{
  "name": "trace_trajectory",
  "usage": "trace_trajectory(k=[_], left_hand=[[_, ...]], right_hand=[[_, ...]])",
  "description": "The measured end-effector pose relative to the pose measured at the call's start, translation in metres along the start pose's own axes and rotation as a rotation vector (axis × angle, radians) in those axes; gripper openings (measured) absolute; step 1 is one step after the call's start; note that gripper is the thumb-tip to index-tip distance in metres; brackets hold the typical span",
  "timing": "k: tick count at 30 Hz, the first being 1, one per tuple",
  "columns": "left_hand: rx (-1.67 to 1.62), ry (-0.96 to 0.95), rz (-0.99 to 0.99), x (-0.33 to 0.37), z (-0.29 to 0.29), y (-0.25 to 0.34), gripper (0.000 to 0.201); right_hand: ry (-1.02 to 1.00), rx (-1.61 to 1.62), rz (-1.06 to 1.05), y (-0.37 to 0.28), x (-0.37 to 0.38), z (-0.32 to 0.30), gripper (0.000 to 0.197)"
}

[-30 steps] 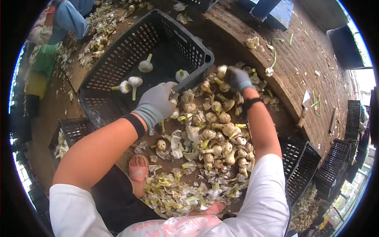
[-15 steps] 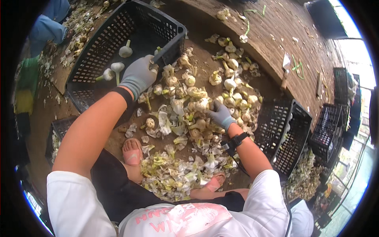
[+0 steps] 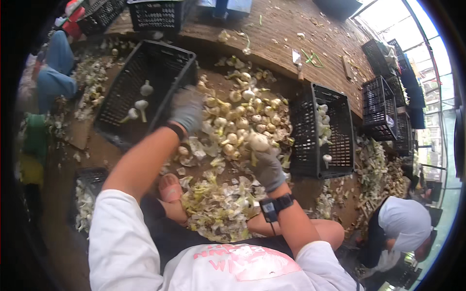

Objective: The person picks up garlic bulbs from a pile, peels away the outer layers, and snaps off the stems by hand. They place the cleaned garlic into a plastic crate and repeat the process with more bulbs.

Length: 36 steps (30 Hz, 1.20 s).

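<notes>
My right hand (image 3: 268, 172), in a grey glove, is closed around a large pale garlic bulb (image 3: 258, 141), held above the near side of a heap of garlic (image 3: 238, 114). Beside the right wall of a black plastic crate (image 3: 188, 72), my left hand (image 3: 188, 109) is smeared by motion; its fingers cannot be made out. Inside that crate lie a few garlic bulbs with stalks (image 3: 141, 105). Loose papery garlic skins (image 3: 218, 208) cover the ground between my feet. To the right of the heap stands another black crate (image 3: 303, 140) with several bulbs in it.
A scraper with a wooden handle (image 3: 297, 60) lies on the wooden boards (image 3: 272, 29) beyond the heap. Stacked crates (image 3: 381, 104) stand at the right. A person in a pale cap (image 3: 405, 223) is at lower right; another person's blue trousers (image 3: 58, 70) show at left.
My view has shifted, showing more of the right side. My left hand has moved from the left crate's edge toward the heap. My right hand has lifted a garlic bulb off the heap.
</notes>
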<state>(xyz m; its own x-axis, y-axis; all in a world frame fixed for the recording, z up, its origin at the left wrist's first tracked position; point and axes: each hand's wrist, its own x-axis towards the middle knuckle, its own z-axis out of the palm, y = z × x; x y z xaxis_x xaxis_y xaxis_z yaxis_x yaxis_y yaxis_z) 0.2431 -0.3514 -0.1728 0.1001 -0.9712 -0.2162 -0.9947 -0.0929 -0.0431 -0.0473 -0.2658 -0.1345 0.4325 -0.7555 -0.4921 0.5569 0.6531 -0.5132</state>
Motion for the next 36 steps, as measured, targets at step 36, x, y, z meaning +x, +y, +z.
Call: trace_trajectory(k=[36], left_hand=[[-2.219, -0.518, 0.327, -0.283, -0.09, 0.12, 0.029]], right_hand=[[0.047, -1.702, -1.816, 0.036, -0.183, 0.037, 0.033]])
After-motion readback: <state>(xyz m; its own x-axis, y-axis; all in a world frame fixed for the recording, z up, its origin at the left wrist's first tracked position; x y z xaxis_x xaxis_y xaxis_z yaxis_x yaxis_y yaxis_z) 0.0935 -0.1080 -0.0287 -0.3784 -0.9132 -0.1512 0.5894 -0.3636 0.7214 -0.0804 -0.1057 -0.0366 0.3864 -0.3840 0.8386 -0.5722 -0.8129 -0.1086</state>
